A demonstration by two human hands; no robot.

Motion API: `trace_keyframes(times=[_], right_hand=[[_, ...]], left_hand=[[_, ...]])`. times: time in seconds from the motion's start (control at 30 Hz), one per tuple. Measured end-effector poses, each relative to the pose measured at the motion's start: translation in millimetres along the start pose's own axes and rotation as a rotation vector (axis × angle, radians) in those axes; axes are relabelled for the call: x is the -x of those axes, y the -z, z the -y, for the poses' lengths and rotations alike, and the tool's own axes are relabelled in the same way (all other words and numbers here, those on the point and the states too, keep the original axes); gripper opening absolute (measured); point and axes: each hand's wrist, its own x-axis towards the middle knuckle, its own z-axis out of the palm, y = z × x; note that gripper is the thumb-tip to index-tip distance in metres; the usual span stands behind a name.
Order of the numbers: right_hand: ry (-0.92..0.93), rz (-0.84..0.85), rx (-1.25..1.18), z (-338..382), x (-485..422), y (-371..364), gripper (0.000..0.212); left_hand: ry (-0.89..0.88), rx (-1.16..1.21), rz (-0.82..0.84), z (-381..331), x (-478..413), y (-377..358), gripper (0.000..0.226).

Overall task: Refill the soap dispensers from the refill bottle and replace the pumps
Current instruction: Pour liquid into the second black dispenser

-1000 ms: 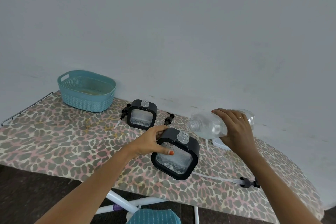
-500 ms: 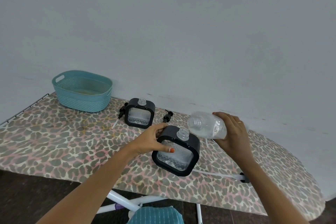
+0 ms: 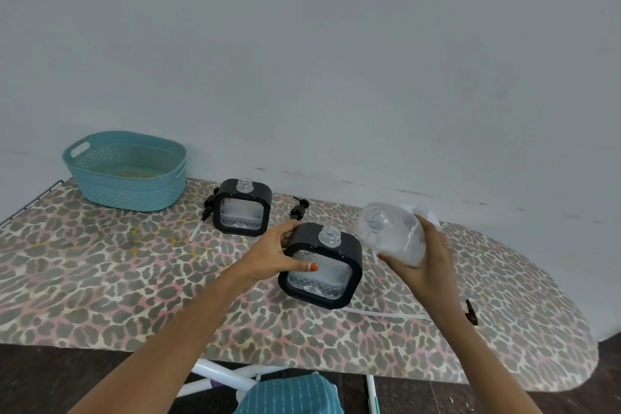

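My left hand grips the left side of the near soap dispenser, a black-framed clear square bottle with an open neck, tilted a little on the board. My right hand holds the clear refill bottle tipped, its open mouth just right of and above the dispenser's neck. A second dispenser stands upright behind, neck open. One black pump lies at its left, another pump at its right. A third pump with a long white tube lies behind my right forearm.
Everything rests on an ironing board with a leopard-print cover against a grey wall. A teal woven basket stands at the back left. A white cap or lid shows behind the refill bottle. White board legs show below.
My right hand has turned the refill bottle and brought its mouth closer to the near dispenser's neck. My left hand keeps its grip on the dispenser.
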Motion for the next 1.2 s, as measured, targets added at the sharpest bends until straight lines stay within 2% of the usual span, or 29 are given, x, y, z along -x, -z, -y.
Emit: trace_keyframes(times=[0.13, 0.23, 0.47, 0.7, 0.83, 1.0, 1.2], right_hand=[[-0.125, -0.013, -0.040, -9, 7, 1, 0.078], [-0.183, -0.028, -0.106, -14, 12, 5, 0.089], [-0.250, -0.070, -0.179, -23, 14, 13, 0.074], [-0.317, -0.064, -0.215, -40, 15, 15, 0.073], [-0.342, -0.062, -0.227, -43, 15, 15, 0.064], [-0.344, -0.068, -0.251, -46, 15, 12, 0.066], [-0.370, -0.065, -0.278, -46, 16, 9, 0.061]], left_hand=[[0.020, 0.006, -0.033, 8, -18, -3, 0.053], [0.040, 0.024, -0.063, 13, -36, -6, 0.053], [0.056, 0.049, -0.107, 22, -81, -13, 0.053], [0.074, 0.065, -0.117, 40, -111, -21, 0.052], [0.090, 0.069, -0.122, 49, -121, -22, 0.052], [0.131, 0.068, -0.137, 63, -125, -17, 0.058], [0.081, 0.076, -0.156, 70, -123, -19, 0.057]])
